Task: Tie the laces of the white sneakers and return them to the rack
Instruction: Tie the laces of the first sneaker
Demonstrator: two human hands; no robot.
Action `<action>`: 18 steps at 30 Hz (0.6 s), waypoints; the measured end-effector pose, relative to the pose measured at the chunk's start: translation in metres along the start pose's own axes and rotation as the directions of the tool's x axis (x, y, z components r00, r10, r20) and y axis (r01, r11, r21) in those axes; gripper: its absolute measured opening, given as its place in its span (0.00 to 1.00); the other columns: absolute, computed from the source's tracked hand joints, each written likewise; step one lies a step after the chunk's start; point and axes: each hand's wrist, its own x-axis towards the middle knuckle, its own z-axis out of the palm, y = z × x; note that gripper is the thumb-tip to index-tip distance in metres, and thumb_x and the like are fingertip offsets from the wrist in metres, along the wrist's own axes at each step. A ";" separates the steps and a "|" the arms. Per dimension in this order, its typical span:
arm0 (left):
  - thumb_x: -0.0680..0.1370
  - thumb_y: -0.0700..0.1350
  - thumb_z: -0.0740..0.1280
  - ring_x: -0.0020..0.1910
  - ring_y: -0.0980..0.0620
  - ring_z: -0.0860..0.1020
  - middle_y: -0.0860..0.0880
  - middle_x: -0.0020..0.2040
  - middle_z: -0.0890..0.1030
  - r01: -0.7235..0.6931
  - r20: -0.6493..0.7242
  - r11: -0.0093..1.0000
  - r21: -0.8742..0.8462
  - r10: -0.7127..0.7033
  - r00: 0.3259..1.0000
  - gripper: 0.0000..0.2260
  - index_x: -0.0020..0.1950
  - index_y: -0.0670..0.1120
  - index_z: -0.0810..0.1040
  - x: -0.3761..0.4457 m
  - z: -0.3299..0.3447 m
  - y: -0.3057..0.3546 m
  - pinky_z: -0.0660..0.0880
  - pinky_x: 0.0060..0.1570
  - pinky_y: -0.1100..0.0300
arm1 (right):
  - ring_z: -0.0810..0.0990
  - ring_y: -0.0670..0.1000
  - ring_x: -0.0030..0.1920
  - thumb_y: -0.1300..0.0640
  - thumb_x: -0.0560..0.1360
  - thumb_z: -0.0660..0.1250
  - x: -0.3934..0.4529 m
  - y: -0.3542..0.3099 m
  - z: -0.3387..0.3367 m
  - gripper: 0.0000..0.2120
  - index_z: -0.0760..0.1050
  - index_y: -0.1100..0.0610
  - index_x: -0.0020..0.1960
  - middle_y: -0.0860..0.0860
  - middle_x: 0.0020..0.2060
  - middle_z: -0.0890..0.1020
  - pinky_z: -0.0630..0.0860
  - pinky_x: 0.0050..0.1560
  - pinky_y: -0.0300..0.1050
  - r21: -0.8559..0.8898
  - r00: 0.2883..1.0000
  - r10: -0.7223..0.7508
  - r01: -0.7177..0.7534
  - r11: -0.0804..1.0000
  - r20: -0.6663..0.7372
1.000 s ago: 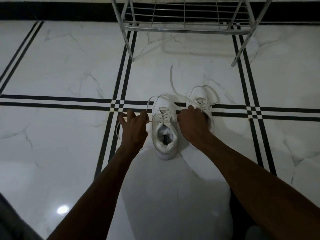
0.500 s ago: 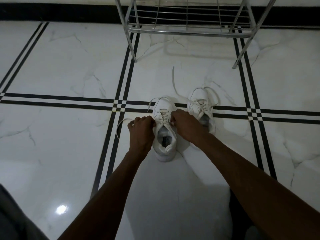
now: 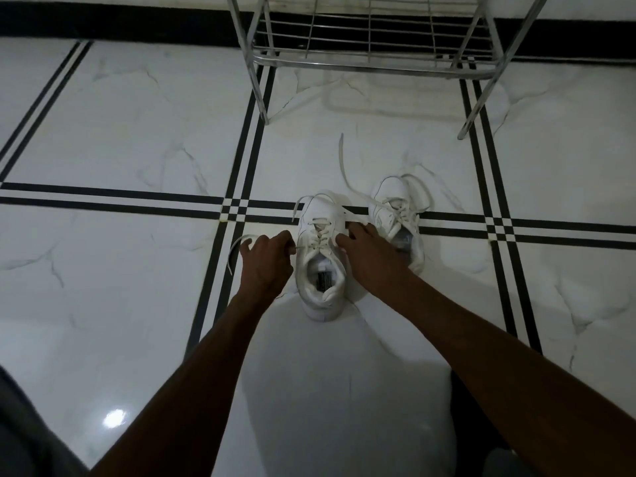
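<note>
Two white sneakers stand on the marble floor, toes pointing away from me. The nearer sneaker (image 3: 321, 266) sits between my hands, its laces loose. My left hand (image 3: 266, 261) is closed on the left lace end (image 3: 237, 247), which curls out to the left. My right hand (image 3: 370, 254) pinches the right lace, a long strand (image 3: 344, 170) running up over the floor. The second sneaker (image 3: 395, 215) stands just behind my right hand, its laces untied and partly hidden by my wrist.
A metal wire shoe rack (image 3: 370, 60) stands against the wall ahead, its bottom shelf bare, legs (image 3: 263, 108) on the floor. Black stripe inlays (image 3: 237, 208) cross the white tiles. Dark clothing shows at the bottom corners.
Both hands first closed in on the nearer sneaker's tongue from wider apart, and now stay beside it holding the lace ends. The view has shifted slightly downward.
</note>
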 end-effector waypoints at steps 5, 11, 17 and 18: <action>0.79 0.40 0.66 0.47 0.43 0.83 0.47 0.48 0.86 0.188 0.207 0.841 -0.508 -0.092 0.974 0.04 0.49 0.43 0.81 0.008 -0.009 -0.001 0.77 0.48 0.47 | 0.76 0.59 0.47 0.57 0.79 0.54 0.013 0.009 -0.012 0.12 0.69 0.62 0.42 0.64 0.45 0.78 0.69 0.50 0.51 0.366 0.978 0.149 -0.194 0.910 0.149; 0.74 0.51 0.68 0.51 0.53 0.81 0.46 0.49 0.86 0.356 0.349 0.541 -0.762 -0.121 0.929 0.13 0.49 0.43 0.82 0.001 -0.011 0.000 0.75 0.57 0.48 | 0.82 0.52 0.47 0.51 0.84 0.56 0.021 0.014 -0.035 0.21 0.77 0.54 0.36 0.51 0.41 0.83 0.70 0.40 0.41 0.768 0.926 0.290 -0.365 0.527 0.241; 0.82 0.46 0.58 0.62 0.42 0.81 0.40 0.56 0.85 0.300 0.292 0.333 -0.894 -0.075 0.953 0.16 0.53 0.39 0.83 0.010 -0.032 0.018 0.75 0.68 0.46 | 0.84 0.54 0.50 0.46 0.84 0.56 0.027 0.006 -0.037 0.21 0.77 0.57 0.41 0.57 0.48 0.87 0.72 0.34 0.39 0.971 0.932 0.281 -0.240 0.011 0.227; 0.83 0.44 0.56 0.60 0.43 0.82 0.40 0.55 0.86 0.291 0.289 0.312 -0.904 -0.056 0.956 0.16 0.51 0.40 0.83 0.014 -0.035 0.025 0.76 0.66 0.49 | 0.84 0.54 0.49 0.46 0.84 0.56 0.028 0.004 -0.038 0.21 0.77 0.56 0.40 0.57 0.48 0.86 0.72 0.35 0.40 0.977 0.940 0.267 -0.210 -0.046 0.214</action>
